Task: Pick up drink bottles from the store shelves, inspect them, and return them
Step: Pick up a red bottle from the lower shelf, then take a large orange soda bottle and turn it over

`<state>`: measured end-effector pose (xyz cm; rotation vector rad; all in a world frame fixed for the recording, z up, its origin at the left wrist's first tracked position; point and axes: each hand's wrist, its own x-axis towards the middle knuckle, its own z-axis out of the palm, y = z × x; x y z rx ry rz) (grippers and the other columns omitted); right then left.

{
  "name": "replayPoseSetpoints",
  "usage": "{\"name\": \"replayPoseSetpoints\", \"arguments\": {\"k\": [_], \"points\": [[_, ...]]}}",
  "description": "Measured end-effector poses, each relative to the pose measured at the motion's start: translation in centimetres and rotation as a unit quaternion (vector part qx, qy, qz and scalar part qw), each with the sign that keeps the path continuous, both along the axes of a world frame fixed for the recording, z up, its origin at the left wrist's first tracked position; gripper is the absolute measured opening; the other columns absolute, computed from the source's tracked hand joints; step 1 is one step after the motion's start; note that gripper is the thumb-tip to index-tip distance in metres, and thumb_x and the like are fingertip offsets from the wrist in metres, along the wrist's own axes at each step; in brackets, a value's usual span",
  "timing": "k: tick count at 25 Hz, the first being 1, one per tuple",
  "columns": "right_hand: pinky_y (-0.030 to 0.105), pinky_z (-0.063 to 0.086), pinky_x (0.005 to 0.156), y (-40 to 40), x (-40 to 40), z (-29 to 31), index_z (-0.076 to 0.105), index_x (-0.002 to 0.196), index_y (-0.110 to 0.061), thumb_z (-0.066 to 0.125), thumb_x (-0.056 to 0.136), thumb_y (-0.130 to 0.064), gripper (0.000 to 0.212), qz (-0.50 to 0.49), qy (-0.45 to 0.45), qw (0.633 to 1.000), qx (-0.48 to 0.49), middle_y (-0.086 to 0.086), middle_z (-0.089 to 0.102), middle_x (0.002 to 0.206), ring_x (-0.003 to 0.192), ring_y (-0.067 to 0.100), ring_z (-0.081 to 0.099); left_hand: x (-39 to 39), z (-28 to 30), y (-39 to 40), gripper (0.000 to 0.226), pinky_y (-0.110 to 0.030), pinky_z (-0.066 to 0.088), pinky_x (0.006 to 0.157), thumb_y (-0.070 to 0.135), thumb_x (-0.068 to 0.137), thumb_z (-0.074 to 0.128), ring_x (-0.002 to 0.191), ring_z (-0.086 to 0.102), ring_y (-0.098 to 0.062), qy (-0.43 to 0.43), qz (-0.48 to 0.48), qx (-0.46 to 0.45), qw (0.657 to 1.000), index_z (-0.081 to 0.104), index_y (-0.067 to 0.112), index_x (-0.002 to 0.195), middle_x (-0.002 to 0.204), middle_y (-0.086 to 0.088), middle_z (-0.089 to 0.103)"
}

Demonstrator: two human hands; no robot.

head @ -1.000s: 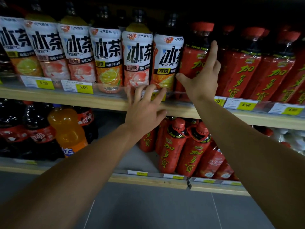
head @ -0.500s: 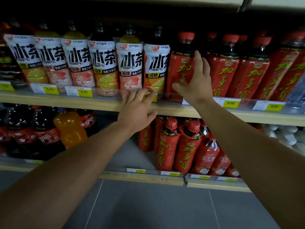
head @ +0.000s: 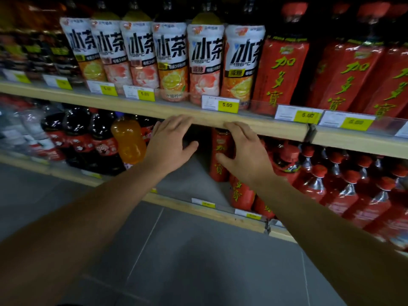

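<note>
My left hand (head: 169, 144) hovers open in front of the lower shelf, fingers spread, holding nothing, just below the upper shelf's wooden edge (head: 198, 117). My right hand (head: 245, 155) is open too, its thumb and fingers beside a red herbal-tea bottle (head: 220, 151) standing on the lower shelf; I cannot tell whether they touch it. Between the two hands is a gap of bare grey shelf (head: 194, 180). Above, a row of white-labelled iced-tea bottles (head: 205, 60) and tall red bottles (head: 280, 71) fills the upper shelf.
An orange soda bottle (head: 128, 140) and dark cola bottles (head: 99, 140) stand left of my left hand. Several red-capped red bottles (head: 331, 180) crowd the lower shelf to the right. Yellow price tags (head: 227, 104) line the shelf edges. Grey floor tiles lie below.
Both hands have dropped from the upper shelf's bottles to the lower shelf. The right hand left the tall red bottle above and now sits beside a red bottle below.
</note>
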<state>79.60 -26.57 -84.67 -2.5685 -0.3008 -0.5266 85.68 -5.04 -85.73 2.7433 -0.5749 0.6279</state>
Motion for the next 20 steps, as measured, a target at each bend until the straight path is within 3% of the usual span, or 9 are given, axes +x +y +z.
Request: {"name": "replayPoseSetpoints", "arguments": {"k": [10,13,20], "points": [[0.035,0.041,0.107,13.1,3.9,-5.0,0.034,0.151,-0.02,0.073,0.087,-0.035,0.076,0.088,0.078,0.993,-0.022,0.002,0.034,0.153,0.136,0.025,0.04,-1.9,-4.8,13.7,0.075,-0.053,0.04,0.11,0.054,0.085,0.049,0.134,0.047,-0.037,0.047,0.075,-0.052,0.995,0.046,0.011,0.146,0.146,-0.015,0.05],[0.032,0.039,0.105,17.9,5.5,-6.5,0.035,0.151,-0.02,0.073,0.087,-0.036,0.076,0.076,0.085,0.993,-0.01,0.002,0.035,0.152,0.135,0.023,0.042,-0.7,-6.8,18.5,0.072,-0.049,0.034,0.114,0.046,0.089,0.059,0.139,0.041,-0.036,0.067,0.078,-0.067,0.992,0.043,0.009,0.148,0.151,-0.017,0.045],[0.023,0.035,0.096,27.0,11.1,-8.7,0.039,0.148,-0.021,0.074,0.085,-0.039,0.074,0.013,0.122,0.992,0.034,0.004,0.043,0.146,0.132,0.02,0.045,4.6,-9.4,27.2,0.072,-0.046,0.036,0.113,0.043,0.085,0.059,0.135,0.046,-0.034,0.082,0.049,-0.141,0.985,0.044,0.009,0.148,0.147,-0.017,0.05]]}}
